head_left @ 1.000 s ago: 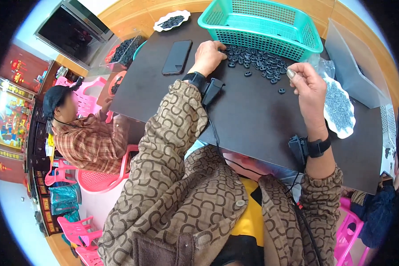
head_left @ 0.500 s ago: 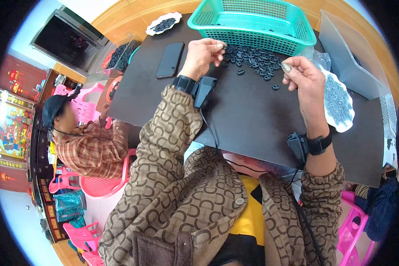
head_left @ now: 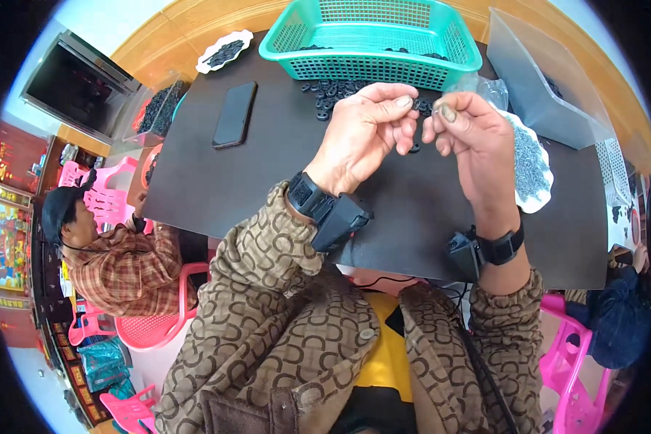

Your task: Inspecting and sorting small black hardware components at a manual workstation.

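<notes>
My left hand (head_left: 369, 130) is raised over the dark table, thumb and forefinger pinched on a small black plastic piece (head_left: 416, 104). Facing it, my right hand (head_left: 474, 137) is pinched too, its fingertips close to the left ones; whatever it holds is too small to make out. Behind my left hand lies a pile of small black two-hole pieces (head_left: 328, 92), partly hidden by my fingers. To the right of my right hand is a white scalloped plate (head_left: 547, 182) heaped with small silvery metal pieces (head_left: 528, 160).
A green plastic basket (head_left: 369, 66) with black pieces inside stands at the back. Left of it are a phone (head_left: 234, 116) and a white dish (head_left: 205, 67) of black parts. A clear bin (head_left: 550, 87) stands right. Another person (head_left: 123, 253) sits at the left.
My two hands have come together, the left moving right from the pile and the right staying pinched. The whole view has shifted a little.
</notes>
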Demonstrator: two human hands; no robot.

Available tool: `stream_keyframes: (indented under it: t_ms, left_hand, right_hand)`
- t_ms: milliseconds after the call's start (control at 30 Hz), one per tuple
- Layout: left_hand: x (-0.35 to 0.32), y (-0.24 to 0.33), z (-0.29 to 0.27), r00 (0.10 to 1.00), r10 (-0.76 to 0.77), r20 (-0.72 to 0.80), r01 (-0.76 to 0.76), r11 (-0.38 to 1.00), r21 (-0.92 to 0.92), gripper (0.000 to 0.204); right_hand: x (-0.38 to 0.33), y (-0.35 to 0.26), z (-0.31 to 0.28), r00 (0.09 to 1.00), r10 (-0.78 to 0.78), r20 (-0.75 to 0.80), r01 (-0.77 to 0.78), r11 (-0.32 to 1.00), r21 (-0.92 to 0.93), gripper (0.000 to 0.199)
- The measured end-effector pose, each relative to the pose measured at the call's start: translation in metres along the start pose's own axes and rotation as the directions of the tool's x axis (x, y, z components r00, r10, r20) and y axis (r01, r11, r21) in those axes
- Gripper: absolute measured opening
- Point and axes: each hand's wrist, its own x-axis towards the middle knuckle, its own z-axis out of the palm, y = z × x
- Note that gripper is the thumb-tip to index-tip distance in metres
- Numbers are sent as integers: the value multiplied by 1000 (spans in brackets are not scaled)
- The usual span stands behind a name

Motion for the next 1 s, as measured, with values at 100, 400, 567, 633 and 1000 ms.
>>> stream_keyframes:
  t_ms: [100, 400, 567, 633, 1000]
  left_hand:
    - [1, -7, -2, 998, 55, -11, -54, 993, 105, 24]
    - [-7, -28, 3, 972, 233, 17, -228, 930, 289, 15]
    - [-13, -36, 2, 952, 301, 61, -305, 909, 284, 16]
    - [-13, -35, -1, 944, 319, 77, -328, 900, 288, 16]
    - [-12, -33, -22, 995, 84, -60, -75, 986, 146, 22]
  right_hand:
    - [-4, 3, 3, 999, -34, 10, 35, 998, -50, 18]
    - [1, 18, 5, 994, -107, -18, 107, 994, 19, 16]
    - [0, 24, 4, 992, -115, -48, 116, 993, 5, 17]
    - [0, 23, 2, 994, -102, -32, 101, 995, -10, 17]
    - [1, 42, 0, 994, -87, -65, 84, 996, -42, 17]
